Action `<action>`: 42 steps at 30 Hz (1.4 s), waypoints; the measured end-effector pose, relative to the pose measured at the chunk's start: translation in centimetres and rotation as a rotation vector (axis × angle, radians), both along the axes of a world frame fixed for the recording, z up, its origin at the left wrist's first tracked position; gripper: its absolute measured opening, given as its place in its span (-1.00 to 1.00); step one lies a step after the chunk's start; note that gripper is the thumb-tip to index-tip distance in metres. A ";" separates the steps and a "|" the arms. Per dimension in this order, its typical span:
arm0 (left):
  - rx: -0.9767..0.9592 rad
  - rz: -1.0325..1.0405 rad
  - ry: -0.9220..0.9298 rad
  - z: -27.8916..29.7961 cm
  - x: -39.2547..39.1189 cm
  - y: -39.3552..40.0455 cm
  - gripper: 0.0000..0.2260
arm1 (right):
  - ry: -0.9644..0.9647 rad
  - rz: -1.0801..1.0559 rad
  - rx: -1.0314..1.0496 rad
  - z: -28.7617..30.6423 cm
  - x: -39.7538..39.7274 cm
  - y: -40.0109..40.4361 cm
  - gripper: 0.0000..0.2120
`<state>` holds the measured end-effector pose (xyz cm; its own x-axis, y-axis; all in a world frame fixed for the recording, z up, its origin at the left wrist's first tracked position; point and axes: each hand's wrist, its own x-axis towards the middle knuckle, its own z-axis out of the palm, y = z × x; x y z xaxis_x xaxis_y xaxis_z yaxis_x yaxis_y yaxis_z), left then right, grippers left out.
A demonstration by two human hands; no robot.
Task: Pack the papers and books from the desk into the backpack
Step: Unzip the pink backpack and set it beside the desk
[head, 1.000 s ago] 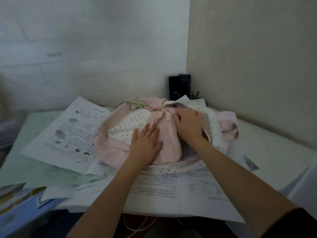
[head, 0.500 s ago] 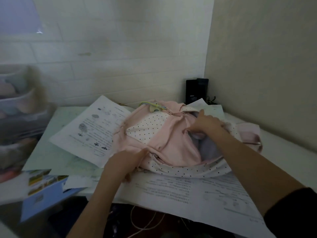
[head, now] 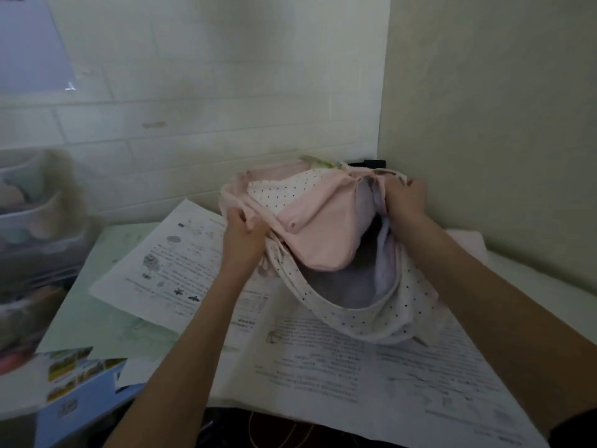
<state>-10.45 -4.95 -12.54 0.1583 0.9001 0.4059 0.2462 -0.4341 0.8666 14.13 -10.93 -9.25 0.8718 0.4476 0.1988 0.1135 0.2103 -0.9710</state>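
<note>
A soft pink fabric backpack [head: 310, 234] with white dotted trim stands on the printed papers [head: 339, 367] spread over the desk [head: 84, 318], its mouth gaping on a grey lining. The left hand [head: 244, 234] grips its left rim, the right hand [head: 403, 198] its right rim, forearms stretched forward. A blue-covered book [head: 74, 392] lies near left.

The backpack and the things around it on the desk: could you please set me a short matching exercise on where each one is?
Things:
1. backpack
2. illustrated worksheet
3. blue booklet
4. storage drawers

Places:
A. at the desk's near-left corner
B. held open by both hands
C. lying flat, left of the backpack
D. at the far left edge of view

Pairs: 1-B, 2-C, 3-A, 4-D
</note>
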 end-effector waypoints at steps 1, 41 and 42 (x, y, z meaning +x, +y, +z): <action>0.032 0.005 -0.026 1.3 0.0 0.7 -0.89 | 0.009 -0.007 0.013 0.9 -0.2 -0.8 -0.55; -0.069 -0.162 0.084 -7.1 17.3 0.4 -0.82 | -0.649 -0.203 -0.628 -11.0 0.9 -1.2 -0.87; -0.092 -0.150 -0.029 -7.2 16.8 0.3 -0.81 | -0.630 -0.201 -0.591 -11.0 0.9 -1.2 -0.82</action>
